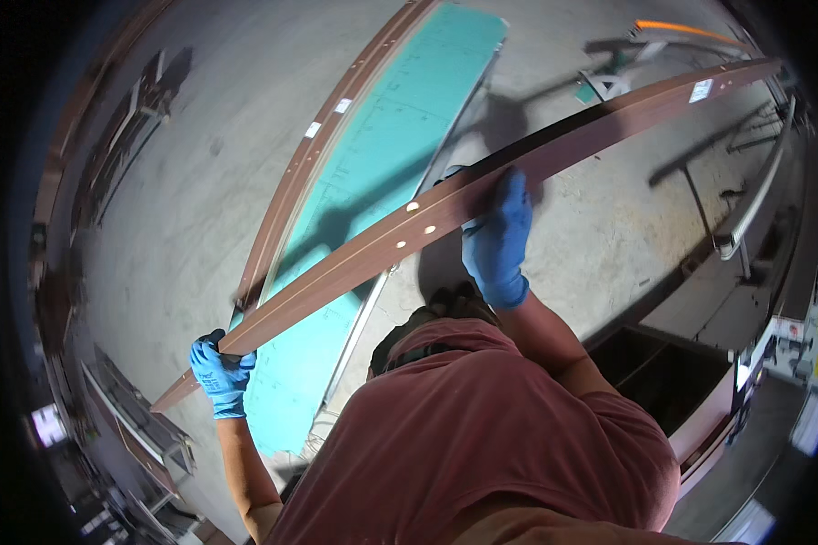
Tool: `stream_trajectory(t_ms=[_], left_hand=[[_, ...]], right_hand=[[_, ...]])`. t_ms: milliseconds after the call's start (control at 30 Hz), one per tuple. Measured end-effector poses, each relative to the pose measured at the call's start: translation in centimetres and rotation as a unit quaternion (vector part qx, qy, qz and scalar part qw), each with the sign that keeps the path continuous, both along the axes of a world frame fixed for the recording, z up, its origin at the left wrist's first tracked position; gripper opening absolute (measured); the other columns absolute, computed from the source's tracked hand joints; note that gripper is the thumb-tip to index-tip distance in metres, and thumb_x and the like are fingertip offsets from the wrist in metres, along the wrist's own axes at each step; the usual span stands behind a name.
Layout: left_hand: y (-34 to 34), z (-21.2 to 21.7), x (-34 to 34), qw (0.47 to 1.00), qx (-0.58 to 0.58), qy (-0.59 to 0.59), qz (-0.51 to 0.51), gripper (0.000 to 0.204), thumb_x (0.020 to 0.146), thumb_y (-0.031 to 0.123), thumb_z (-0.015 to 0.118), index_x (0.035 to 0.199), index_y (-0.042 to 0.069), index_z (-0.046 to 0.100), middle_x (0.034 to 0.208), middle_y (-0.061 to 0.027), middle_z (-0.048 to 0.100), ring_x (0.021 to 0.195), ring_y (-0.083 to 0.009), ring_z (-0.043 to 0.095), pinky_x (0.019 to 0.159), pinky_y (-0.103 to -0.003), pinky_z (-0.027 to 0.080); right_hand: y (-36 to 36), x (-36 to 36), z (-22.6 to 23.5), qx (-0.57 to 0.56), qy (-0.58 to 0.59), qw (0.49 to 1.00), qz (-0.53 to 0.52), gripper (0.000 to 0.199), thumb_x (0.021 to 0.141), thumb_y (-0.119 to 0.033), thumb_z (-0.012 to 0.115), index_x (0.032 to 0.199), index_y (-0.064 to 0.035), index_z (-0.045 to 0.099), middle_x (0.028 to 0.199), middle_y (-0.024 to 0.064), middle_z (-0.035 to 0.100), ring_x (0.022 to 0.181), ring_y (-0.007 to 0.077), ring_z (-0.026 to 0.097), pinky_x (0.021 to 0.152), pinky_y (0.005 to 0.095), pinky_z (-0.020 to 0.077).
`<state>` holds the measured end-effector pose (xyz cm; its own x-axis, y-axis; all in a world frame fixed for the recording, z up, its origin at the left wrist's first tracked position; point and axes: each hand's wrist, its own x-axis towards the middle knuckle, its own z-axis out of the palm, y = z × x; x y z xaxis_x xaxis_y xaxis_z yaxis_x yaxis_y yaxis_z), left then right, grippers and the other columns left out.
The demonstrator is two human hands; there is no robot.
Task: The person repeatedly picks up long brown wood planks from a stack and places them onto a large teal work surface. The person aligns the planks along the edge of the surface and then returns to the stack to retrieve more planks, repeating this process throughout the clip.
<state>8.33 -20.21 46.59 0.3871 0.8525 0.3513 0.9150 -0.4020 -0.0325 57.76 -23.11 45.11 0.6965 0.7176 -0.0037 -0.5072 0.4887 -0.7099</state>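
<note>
A long reddish-brown wooden board (pixel 336 269) is held slantwise across my front, from low on the left to high on the right. Pale round spots mark its middle, and a white label sits near its right end. My left hand (pixel 220 374), in a blue glove with dark fingertips, is wrapped round the board's left part. My right hand (pixel 500 241), gloved the same way, grips it right of the middle, with a bit of blue showing over the far edge. Below the board is a long teal-topped table (pixel 400 118); more brown boards (pixel 311 162) lie along its left side.
At the right stand a metal rail (pixel 762 200) and an open dark box-like cabinet (pixel 654 377). An orange-edged stand (pixel 686 34) is at the far right. Racks holding boards (pixel 127 118) are at the left. Grey concrete floor (pixel 218 136) surrounds the table.
</note>
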Motion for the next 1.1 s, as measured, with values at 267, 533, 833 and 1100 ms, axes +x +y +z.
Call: stream_trajectory(t_ms=[267,533,833,1100], left_hand=[[-5.9,-7.9,-3.9,0.980,-0.119,0.005,0.160,0.079,0.072,0.052,0.085,0.124,-0.003,0.064,0.100,-0.0174,0.063,0.096,-0.0388,0.064,0.089,-0.050,0.051],[-2.8,-22.7,-4.7,0.927,-0.298,-0.038,0.223,0.064,0.072,0.050,0.087,0.110,0.005,0.061,0.106,-0.0154,0.066,0.095,-0.0375,0.063,0.085,-0.050,0.050],[5.5,-36.1,-6.5,0.939,-0.278,-0.030,0.202,0.074,0.075,0.042,0.090,0.130,0.005,0.059,0.101,-0.0154,0.064,0.097,-0.0398,0.061,0.083,-0.054,0.049],[10.3,-44.4,-8.0,0.911,-0.332,-0.005,0.243,0.071,0.076,0.053,0.088,0.117,0.003,0.059,0.104,-0.0186,0.062,0.102,-0.0423,0.062,0.085,-0.056,0.051]], right_hand=[[10.6,-4.7,-7.6,-0.216,0.012,0.951,0.220,0.026,0.102,-0.033,0.074,0.108,-0.0092,0.066,0.092,-0.0083,0.057,0.078,0.0027,0.048,0.063,0.0244,0.0412],[23.0,-9.6,-23.2,-0.326,0.006,0.919,0.222,0.034,0.098,-0.037,0.078,0.114,-0.0067,0.075,0.099,-0.0029,0.068,0.082,0.0099,0.058,0.067,0.0290,0.0497],[32.5,-12.4,-40.9,-0.465,-0.012,0.846,0.261,0.045,0.102,-0.038,0.071,0.133,-0.0065,0.066,0.114,0.0089,0.073,0.095,0.0222,0.073,0.077,0.0398,0.0646],[38.3,-13.0,-48.3,-0.473,-0.070,0.819,0.317,0.049,0.102,-0.037,0.069,0.139,-0.0063,0.062,0.120,0.0108,0.071,0.094,0.0235,0.073,0.071,0.0422,0.0662]])
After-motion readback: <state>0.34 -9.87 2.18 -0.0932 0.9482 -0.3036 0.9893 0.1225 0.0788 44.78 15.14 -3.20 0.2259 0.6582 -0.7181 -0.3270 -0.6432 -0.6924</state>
